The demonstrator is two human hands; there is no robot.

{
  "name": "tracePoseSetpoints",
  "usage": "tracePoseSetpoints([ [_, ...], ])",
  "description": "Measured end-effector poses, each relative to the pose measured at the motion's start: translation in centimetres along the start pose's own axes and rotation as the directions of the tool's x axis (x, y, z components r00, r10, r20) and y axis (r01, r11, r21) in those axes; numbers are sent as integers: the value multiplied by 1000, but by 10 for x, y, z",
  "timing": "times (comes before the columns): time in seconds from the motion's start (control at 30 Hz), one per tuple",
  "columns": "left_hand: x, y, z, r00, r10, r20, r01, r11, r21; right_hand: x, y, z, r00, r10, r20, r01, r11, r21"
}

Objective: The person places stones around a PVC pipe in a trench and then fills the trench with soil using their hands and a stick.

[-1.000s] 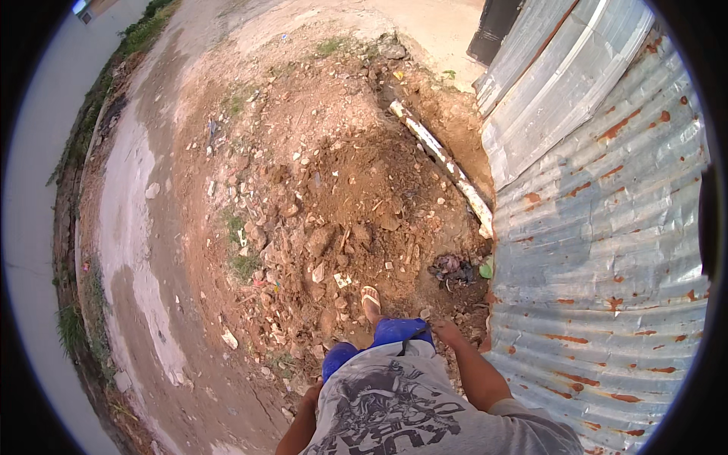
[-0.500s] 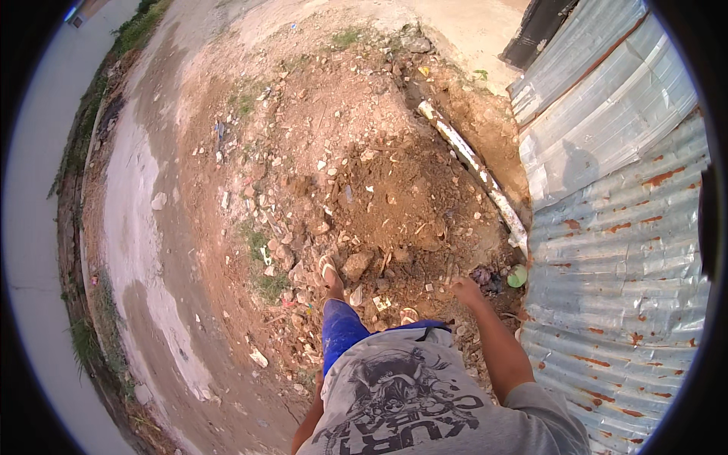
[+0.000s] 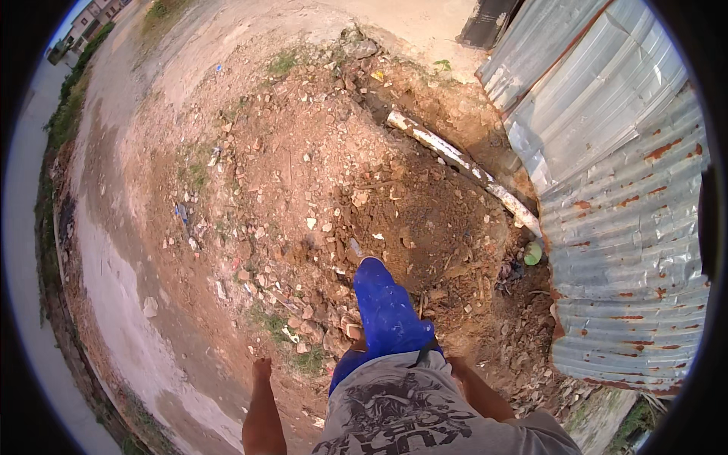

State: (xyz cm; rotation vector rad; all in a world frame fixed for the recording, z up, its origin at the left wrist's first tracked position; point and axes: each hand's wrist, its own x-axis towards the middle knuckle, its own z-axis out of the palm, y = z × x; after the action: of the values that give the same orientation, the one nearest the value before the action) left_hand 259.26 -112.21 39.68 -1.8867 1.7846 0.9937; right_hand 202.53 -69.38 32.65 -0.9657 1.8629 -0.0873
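Observation:
My left hand (image 3: 262, 368) hangs low beside my body, over the ground at the left. Its fingers look curled in, and nothing shows in them. Close against my shirt (image 3: 402, 406) is my right hand (image 3: 458, 367); its fingers are mostly hidden. One knee in blue trousers (image 3: 387, 303) is raised in front of me over a mound of brown soil (image 3: 409, 212). Neither hand touches the soil or the stones (image 3: 311, 331) around it.
A long white pipe (image 3: 462, 163) with flaking patches lies across a dug trench. A rusty corrugated metal fence (image 3: 629, 227) stands along the right. Near the pipe's lower end is a round green object (image 3: 532, 253). To the left runs a pale track (image 3: 125, 288).
My left hand has swung out into view on the left, while the right has drawn back toward my body. One knee has come up, and the view has shifted forward.

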Motion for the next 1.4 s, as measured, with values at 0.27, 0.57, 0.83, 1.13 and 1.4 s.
tracePoseSetpoints([
  [0.27,212,135,-253,996,18,-83,-45,941,-335,168,-205,-103,942,334,16,-307,845,439],
  [0.57,286,390,-270,950,107,293,65,852,-519,370,-353,-384,871,327,-366,-5,751,660],
  [0.83,440,391,-334,856,245,456,-292,956,34,453,-433,-500,855,177,-488,-79,973,216],
  [1.13,682,626,-476,816,476,327,-518,854,49,530,-570,-564,777,528,-342,-320,800,508],
  [1.4,657,855,-468,716,212,665,-648,558,519,538,-559,-647,758,598,-260,-386,732,561],
])
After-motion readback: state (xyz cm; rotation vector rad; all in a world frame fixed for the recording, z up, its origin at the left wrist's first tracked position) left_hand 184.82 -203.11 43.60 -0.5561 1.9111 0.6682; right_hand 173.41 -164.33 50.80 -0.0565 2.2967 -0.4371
